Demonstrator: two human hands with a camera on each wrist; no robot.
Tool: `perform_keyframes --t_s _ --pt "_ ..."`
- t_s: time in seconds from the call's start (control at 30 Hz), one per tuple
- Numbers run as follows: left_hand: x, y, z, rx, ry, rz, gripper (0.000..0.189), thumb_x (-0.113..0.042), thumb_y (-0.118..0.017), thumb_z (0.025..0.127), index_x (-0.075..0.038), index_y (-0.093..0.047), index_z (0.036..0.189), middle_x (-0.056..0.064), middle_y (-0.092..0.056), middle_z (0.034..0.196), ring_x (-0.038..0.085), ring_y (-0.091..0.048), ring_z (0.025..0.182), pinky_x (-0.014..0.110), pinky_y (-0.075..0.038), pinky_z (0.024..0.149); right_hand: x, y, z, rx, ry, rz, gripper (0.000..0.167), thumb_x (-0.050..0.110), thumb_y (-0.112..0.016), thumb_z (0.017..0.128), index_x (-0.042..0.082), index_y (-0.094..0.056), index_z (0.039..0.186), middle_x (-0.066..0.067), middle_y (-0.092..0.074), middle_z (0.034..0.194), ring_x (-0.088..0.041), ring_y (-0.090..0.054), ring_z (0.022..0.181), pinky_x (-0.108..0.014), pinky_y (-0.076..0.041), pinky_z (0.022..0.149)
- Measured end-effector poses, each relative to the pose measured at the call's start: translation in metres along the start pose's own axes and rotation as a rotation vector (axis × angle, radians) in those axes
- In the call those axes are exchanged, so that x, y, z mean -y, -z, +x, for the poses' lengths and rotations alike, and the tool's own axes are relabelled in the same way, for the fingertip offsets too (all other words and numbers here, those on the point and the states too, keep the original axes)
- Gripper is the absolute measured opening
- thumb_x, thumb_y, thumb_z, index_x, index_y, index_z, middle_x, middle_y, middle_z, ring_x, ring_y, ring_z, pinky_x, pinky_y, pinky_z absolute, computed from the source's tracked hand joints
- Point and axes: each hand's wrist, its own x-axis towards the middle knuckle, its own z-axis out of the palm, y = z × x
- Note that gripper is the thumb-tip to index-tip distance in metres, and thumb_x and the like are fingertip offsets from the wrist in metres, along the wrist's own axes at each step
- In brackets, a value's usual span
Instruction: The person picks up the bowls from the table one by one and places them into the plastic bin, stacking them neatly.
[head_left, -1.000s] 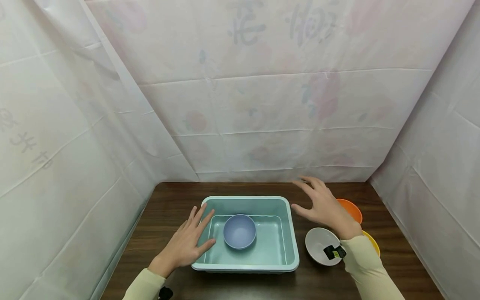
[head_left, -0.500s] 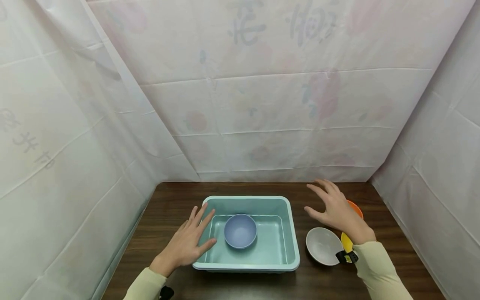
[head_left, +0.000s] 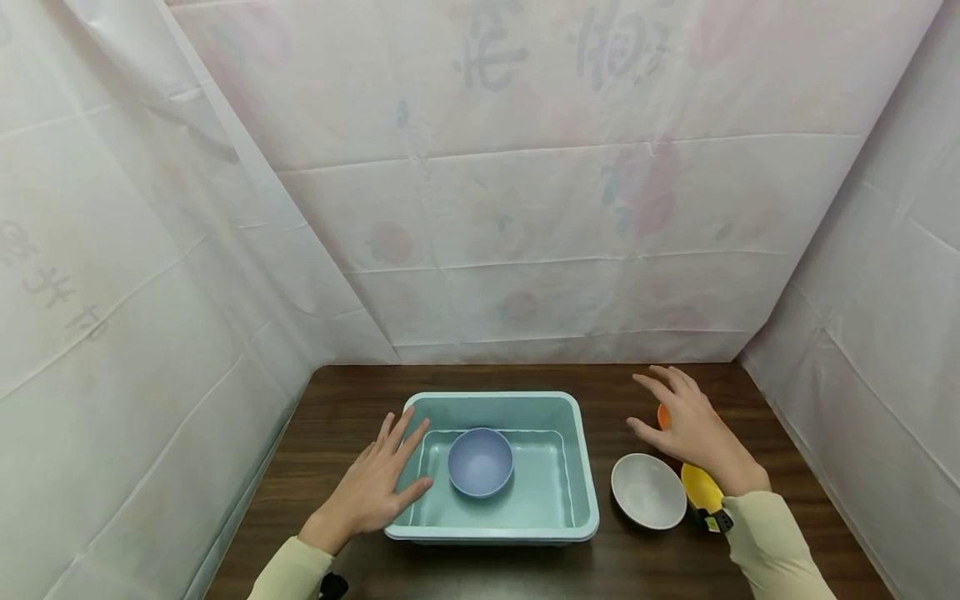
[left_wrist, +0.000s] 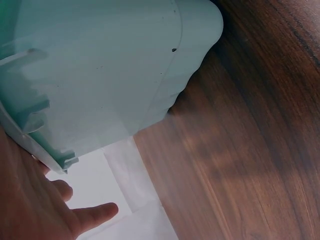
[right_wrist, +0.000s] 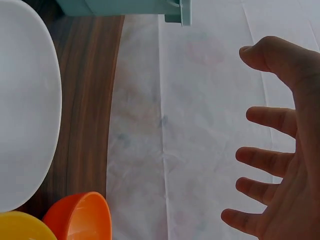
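Note:
A light teal plastic basin (head_left: 536, 500) stands on the table, with a blue-purple bowl (head_left: 480, 463) on its floor. My left hand (head_left: 371, 483) is spread at the basin's left rim, fingers apart; whether it touches the rim I cannot tell. Holding nothing, my right hand (head_left: 693, 429) hovers at the right with its fingers spread and slightly bent. Beneath and around it are a white bowl (head_left: 648, 492), a yellow bowl (head_left: 701, 486) and an orange bowl (head_left: 663, 417), the last mostly hidden by the hand. In the right wrist view the orange bowl (right_wrist: 80, 217) sits beside the yellow bowl (right_wrist: 22, 227).
The dark wooden table (head_left: 330, 417) has white printed sheeting (head_left: 525, 250) behind it and along both sides. Dark wood lies between the basin and the white bowl.
My right hand has moved to the right, away from the basin, and uncovered more of the white and yellow bowls. The left hand has stayed in place.

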Motion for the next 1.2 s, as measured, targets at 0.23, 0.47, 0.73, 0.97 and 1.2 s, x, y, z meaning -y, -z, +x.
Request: perform_keyframes --t_s 0.23,0.47,0.73,0.97,1.2 --pt "0.000 0.000 -0.001 -0.005 0.000 -0.004 0.082 -0.059 -0.056 0.100 -0.028 -0.020 0.166 0.009 -0.012 0.174 0.046 -0.012 0.157 0.076 -0.039 0.103 -0.006 0.001 -0.005 -0.011 -0.016 0.000 0.067 0.033 -0.082 0.087 0.006 -0.058 0.143 -0.029 -0.047 0.149 -0.058 -0.036 0.139 -0.081 -0.033 0.100" --pt "0.000 -0.001 -0.001 -0.002 0.002 -0.009 0.082 -0.059 -0.055 0.100 -0.030 -0.018 0.167 0.009 -0.011 0.174 0.045 -0.011 0.158 0.076 -0.038 0.104 -0.014 0.002 -0.009 0.008 -0.063 0.011 0.067 0.035 -0.080 0.088 0.007 -0.056 0.144 -0.030 -0.044 0.150 -0.059 -0.034 0.140 -0.082 -0.031 0.101" --pt "0.001 -0.001 -0.001 -0.004 0.002 -0.008 0.081 -0.059 -0.055 0.100 -0.027 -0.022 0.166 0.008 -0.011 0.174 0.046 -0.012 0.158 0.076 -0.038 0.104 -0.025 0.000 -0.014 -0.009 -0.094 0.035 0.067 0.036 -0.080 0.089 0.005 -0.056 0.144 -0.032 -0.042 0.151 -0.061 -0.034 0.137 -0.081 -0.031 0.100" --pt "0.000 -0.001 -0.001 -0.001 0.001 -0.012 0.082 -0.059 -0.056 0.100 -0.028 -0.019 0.167 0.008 -0.011 0.175 0.046 -0.012 0.158 0.076 -0.038 0.105 -0.034 0.001 -0.019 -0.019 -0.119 0.049 0.069 0.037 -0.081 0.088 0.004 -0.057 0.143 -0.033 -0.042 0.150 -0.060 -0.033 0.137 -0.080 -0.030 0.100" --pt "0.000 0.000 -0.001 0.003 0.002 -0.015 0.082 -0.059 -0.055 0.101 -0.031 -0.016 0.167 0.008 -0.010 0.175 0.045 -0.010 0.158 0.075 -0.037 0.105 -0.042 0.000 -0.023 0.001 -0.157 0.057 0.070 0.039 -0.079 0.089 0.005 -0.055 0.144 -0.033 -0.040 0.151 -0.060 -0.032 0.137 -0.083 -0.030 0.098"
